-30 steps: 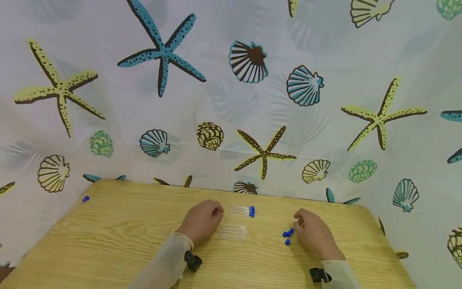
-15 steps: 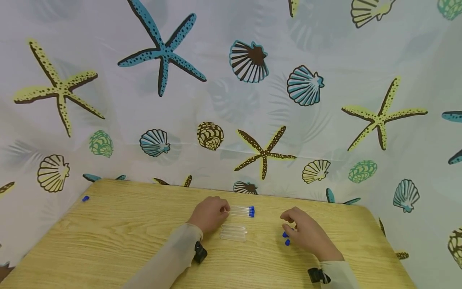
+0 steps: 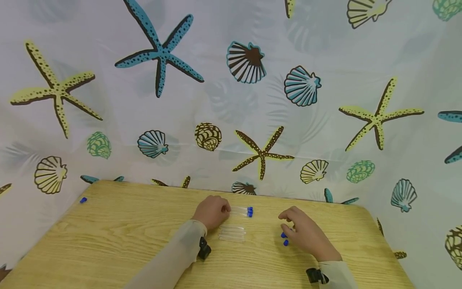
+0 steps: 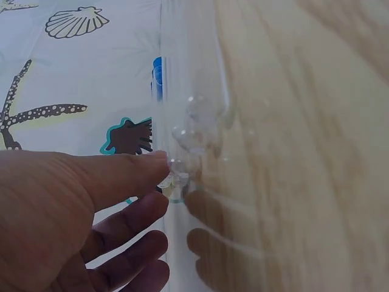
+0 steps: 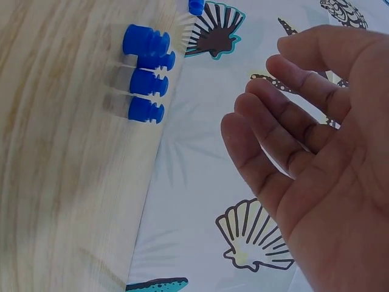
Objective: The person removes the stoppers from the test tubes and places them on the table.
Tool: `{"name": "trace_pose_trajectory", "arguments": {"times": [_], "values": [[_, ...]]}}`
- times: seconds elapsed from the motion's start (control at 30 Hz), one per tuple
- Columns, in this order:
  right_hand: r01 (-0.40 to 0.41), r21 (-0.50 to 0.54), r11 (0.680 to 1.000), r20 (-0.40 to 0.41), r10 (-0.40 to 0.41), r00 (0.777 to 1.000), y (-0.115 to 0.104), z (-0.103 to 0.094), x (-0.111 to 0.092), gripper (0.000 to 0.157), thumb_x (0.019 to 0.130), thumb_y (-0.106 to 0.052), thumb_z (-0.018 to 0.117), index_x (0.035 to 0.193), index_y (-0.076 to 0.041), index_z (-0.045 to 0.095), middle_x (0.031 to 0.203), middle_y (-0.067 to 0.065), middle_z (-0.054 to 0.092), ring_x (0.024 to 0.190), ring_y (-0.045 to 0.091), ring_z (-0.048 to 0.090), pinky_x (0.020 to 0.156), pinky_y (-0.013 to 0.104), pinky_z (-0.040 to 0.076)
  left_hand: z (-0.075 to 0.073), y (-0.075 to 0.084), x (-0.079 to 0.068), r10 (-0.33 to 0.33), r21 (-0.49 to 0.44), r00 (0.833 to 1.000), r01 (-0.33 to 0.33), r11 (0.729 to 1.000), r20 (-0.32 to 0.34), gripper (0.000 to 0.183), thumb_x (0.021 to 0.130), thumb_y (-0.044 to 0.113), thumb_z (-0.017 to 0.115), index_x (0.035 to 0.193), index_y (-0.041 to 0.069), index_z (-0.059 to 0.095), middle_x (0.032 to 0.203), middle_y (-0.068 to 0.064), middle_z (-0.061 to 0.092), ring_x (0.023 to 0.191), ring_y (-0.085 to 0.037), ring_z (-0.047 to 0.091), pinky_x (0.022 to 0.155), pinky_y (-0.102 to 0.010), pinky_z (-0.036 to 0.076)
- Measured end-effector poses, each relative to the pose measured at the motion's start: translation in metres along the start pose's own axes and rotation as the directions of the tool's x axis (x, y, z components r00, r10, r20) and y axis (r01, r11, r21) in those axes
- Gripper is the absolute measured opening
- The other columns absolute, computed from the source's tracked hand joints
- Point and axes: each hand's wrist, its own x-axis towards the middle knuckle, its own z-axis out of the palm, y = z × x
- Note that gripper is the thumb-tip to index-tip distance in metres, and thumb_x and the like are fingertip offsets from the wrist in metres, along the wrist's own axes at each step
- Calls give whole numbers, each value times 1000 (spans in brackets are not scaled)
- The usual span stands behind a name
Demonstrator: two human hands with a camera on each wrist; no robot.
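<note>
My left hand (image 3: 212,212) is at the rounded ends of a small row of clear tubes with blue caps (image 3: 250,212) on the wooden table. In the left wrist view its thumb (image 4: 137,173) reaches right to one tube end, with the other fingers loosely bent below. Just nearer to me lie several uncapped clear tubes (image 3: 232,233), side by side. At the right, my right hand (image 3: 306,233) hovers beside several loose blue caps (image 3: 286,243), thumb and fingers apart with nothing between them. The right wrist view shows these ribbed blue stoppers (image 5: 146,109) standing in a line; the hand partly hides them from above.
One more blue cap (image 3: 83,200) lies at the table's far left edge. A pale cloth (image 3: 216,96) printed with starfish and shells hangs behind and along the sides of the table (image 3: 108,241).
My left hand has moved right and slightly away from me, up to the ends of the capped tubes. The right hand has shifted left over the loose caps, its fingers spreading.
</note>
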Motion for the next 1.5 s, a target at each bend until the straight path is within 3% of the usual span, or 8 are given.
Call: {"name": "trace_pose_trajectory", "arguments": {"times": [0.17, 0.57, 0.9, 1.07, 1.2, 1.5], "values": [[6, 2, 1000, -3, -6, 1000, -2, 0, 1, 20, 101, -12, 67, 121, -12, 68, 118, -2, 61, 107, 19, 61, 87, 40, 55, 1, -6, -1, -9, 14, 1000, 9, 1000, 7, 2, 91, 13, 80, 93, 14, 80, 87, 4, 70, 85, -17, 62, 80, -40, 55], [-12, 16, 1000, 15, 12, 1000, -4, 1, 0, 19, 102, -12, 66, 121, -12, 68, 119, 1, 62, 106, 18, 59, 85, 40, 54, -4, -7, -11, 16, 15, 1000, -16, 1000, -23, 6, 95, 16, 75, 92, 19, 80, 91, 8, 69, 89, -15, 60, 85, -39, 54], [-15, -17, 1000, -32, 14, 999, -14, -1, -3, 21, 102, -15, 67, 123, -15, 68, 110, -5, 62, 98, 11, 59, 81, 35, 55, -40, 23, -39, 89, -43, 991, -94, 995, -100, 5, 97, 23, 75, 96, 19, 79, 91, 10, 72, 94, -18, 66, 89, -41, 55], [55, 3, 998, -97, -55, 994, -28, -5, -6, 24, 101, -17, 68, 125, -19, 66, 108, -11, 62, 93, 6, 60, 80, 32, 57, -57, 35, -54, 100, -23, 987, -104, 994, -125, 5, 96, 26, 77, 98, 22, 78, 92, 14, 70, 92, -11, 64, 83, -36, 55], [161, 19, 987, -164, -155, 974, -45, -11, -10, 28, 100, -16, 70, 128, -19, 65, 109, -10, 64, 91, 3, 59, 78, 29, 57, -73, 46, -64, 168, 24, 971, -166, 986, -171, 3, 95, 25, 78, 97, 24, 78, 91, 15, 68, 94, -10, 64, 86, -37, 56], [325, -3, 946, -311, -310, 898, -75, -18, -17, 30, 98, -16, 73, 128, -15, 67, 101, -11, 66, 83, -1, 59, 70, 24, 56, -97, 62, -80, 326, 115, 906, -306, 945, -270, 7, 93, 26, 80, 98, 26, 76, 92, 15, 69, 99, -10, 65, 84, -34, 58]]}}
